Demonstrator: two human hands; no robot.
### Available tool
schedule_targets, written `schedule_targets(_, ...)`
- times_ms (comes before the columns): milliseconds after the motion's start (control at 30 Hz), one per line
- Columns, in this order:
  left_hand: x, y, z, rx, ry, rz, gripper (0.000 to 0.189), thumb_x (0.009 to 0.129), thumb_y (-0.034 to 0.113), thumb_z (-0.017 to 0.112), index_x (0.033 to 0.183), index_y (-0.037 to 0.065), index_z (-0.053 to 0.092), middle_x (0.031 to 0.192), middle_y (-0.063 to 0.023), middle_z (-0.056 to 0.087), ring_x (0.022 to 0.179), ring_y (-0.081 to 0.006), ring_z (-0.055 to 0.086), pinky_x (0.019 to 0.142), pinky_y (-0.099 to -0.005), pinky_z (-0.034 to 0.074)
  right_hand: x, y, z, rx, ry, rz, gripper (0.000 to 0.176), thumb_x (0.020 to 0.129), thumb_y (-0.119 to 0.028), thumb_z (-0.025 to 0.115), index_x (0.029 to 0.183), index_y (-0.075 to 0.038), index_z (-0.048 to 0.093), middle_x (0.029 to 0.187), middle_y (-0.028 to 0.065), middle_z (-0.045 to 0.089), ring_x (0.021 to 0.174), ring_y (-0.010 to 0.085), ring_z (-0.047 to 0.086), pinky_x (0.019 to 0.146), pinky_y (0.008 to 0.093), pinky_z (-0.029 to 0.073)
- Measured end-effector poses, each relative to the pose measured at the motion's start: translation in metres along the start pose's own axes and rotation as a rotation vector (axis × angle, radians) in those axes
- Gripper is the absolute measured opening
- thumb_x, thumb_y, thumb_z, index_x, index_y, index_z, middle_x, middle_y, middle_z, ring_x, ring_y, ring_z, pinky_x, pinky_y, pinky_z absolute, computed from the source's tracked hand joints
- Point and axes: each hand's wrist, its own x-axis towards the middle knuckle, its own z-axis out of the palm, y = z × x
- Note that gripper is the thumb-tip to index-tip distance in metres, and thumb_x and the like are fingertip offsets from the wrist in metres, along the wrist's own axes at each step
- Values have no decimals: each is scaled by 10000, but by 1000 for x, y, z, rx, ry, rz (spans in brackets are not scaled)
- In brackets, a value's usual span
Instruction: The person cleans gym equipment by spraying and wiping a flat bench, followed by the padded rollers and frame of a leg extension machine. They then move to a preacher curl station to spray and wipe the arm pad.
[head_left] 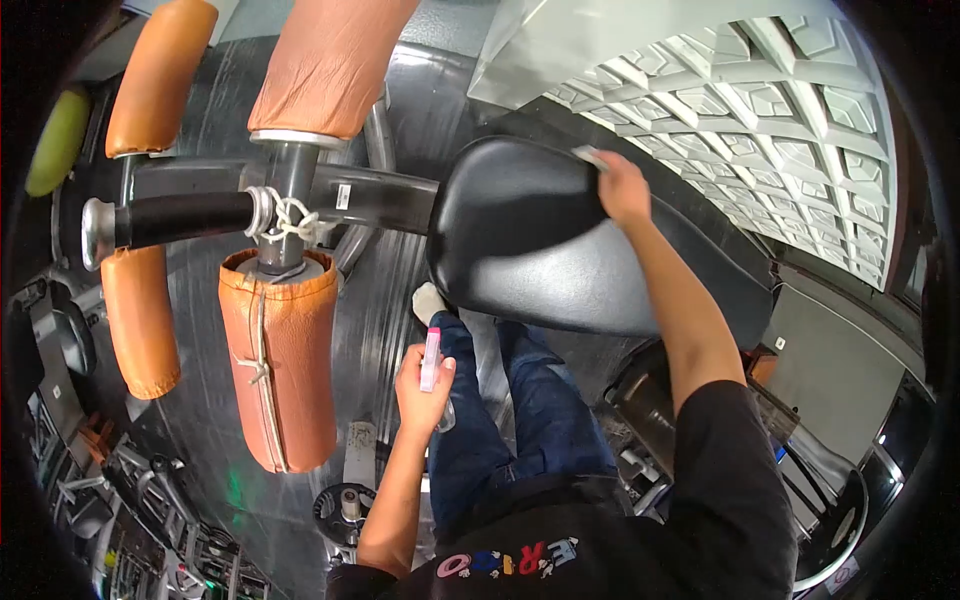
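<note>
My left hand (420, 395) is closed round a small spray bottle with a pink and white top (431, 360); its clear body shows partly below the fingers. My right hand (625, 190) is over the far edge of a black padded bench seat (520, 220). Its fingers are closed on a white cloth (590, 156), of which only a small end sticks out. The seat has a bright glossy sheen.
Left of the seat stand thick orange-brown foam rollers (285, 370) on a metal frame, with white cord (292, 215) tied round it. A black handle (185, 220) juts left. A white lattice panel (740, 110) is at upper right. Gym machines (150, 510) are at lower left.
</note>
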Motion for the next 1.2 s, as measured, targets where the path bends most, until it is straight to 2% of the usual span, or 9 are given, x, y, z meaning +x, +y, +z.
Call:
schedule_targets(133, 28, 24, 13, 157, 24, 130, 272, 820, 226, 747, 934, 40, 584, 694, -102, 585, 624, -222, 578, 621, -354, 466, -63, 85, -30, 32, 43, 252, 432, 858, 5, 529, 1253, -149, 611, 1286, 142, 605, 1122, 362, 586, 984, 425, 454)
schedule_targets(200, 43, 41, 24, 190, -7, 212, 272, 806, 233, 750, 892, 36, 583, 698, -114, 576, 632, -247, 577, 620, -365, 460, -84, 84, -11, -53, 219, 114, 454, 833, 14, 545, 1259, -129, 609, 1326, 161, 580, 1161, 389, 558, 1012, 447, 429)
schedule_targets(433, 51, 52, 56, 62, 42, 140, 255, 841, 223, 727, 876, 32, 562, 714, -87, 571, 641, -190, 567, 616, -342, 466, -40, -119, 45, 83, 470, 73, 341, 795, -30, 576, 1100, -149, 673, 1249, 151, 619, 1080, 354, 551, 894, 510, 368)
schedule_targets(600, 12, 21, 48, -75, 170, 72, 201, 903, 172, 675, 967, 24, 556, 752, -32, 571, 605, -111, 570, 549, -270, 513, -86, -212, 58, 324, -103, -437, 231, 864, -192, 547, 1038, -228, 695, 1375, 7, 548, 1317, 253, 460, 1114, 549, 289)
schedule_targets(800, -30, 2, 49, 44, 96, 28, 181, 904, 150, 666, 929, 29, 534, 740, -33, 570, 576, -106, 566, 538, -263, 499, -183, -79, 13, 232, -318, -696, 477, 859, -184, 565, 1312, -332, 575, 1493, -98, 440, 1405, 212, 377, 1172, 520, 263)
schedule_targets(933, -28, -12, 78, 287, 5, 49, 237, 855, 218, 714, 895, 38, 564, 735, -71, 592, 667, -174, 573, 639, -340, 478, -188, 63, -45, -31, -422, -440, 371, 878, -153, 553, 1220, -275, 627, 1363, 53, 532, 1290, 277, 472, 1085, 531, 356)
schedule_targets(1033, -22, 15, 124, 252, -9, 96, 285, 840, 255, 729, 948, 31, 588, 779, -94, 626, 705, -211, 600, 678, -358, 490, -168, 143, -57, -129, -6, -91, 420, 846, -6, 519, 1204, -191, 637, 1397, 107, 512, 1166, 358, 506, 1035, 546, 359)
schedule_targets(1100, -17, 7, 148, 242, -52, 228, 303, 887, 272, 702, 992, 20, 572, 748, -37, 600, 648, -104, 576, 589, -278, 502, -134, 140, -44, -80, 179, 94, 477, 802, 2, 540, 1236, -174, 629, 1395, 104, 520, 1163, 362, 506, 1023, 543, 341)
schedule_targets(1200, -26, 13, 182, 140, -98, 144, 276, 858, 254, 695, 974, 31, 583, 779, -78, 620, 711, -173, 618, 677, -337, 500, -72, 50, -25, -44, 282, 149, 408, 805, -77, 525, 1175, -165, 673, 1250, 109, 613, 1089, 330, 565, 956, 510, 368)
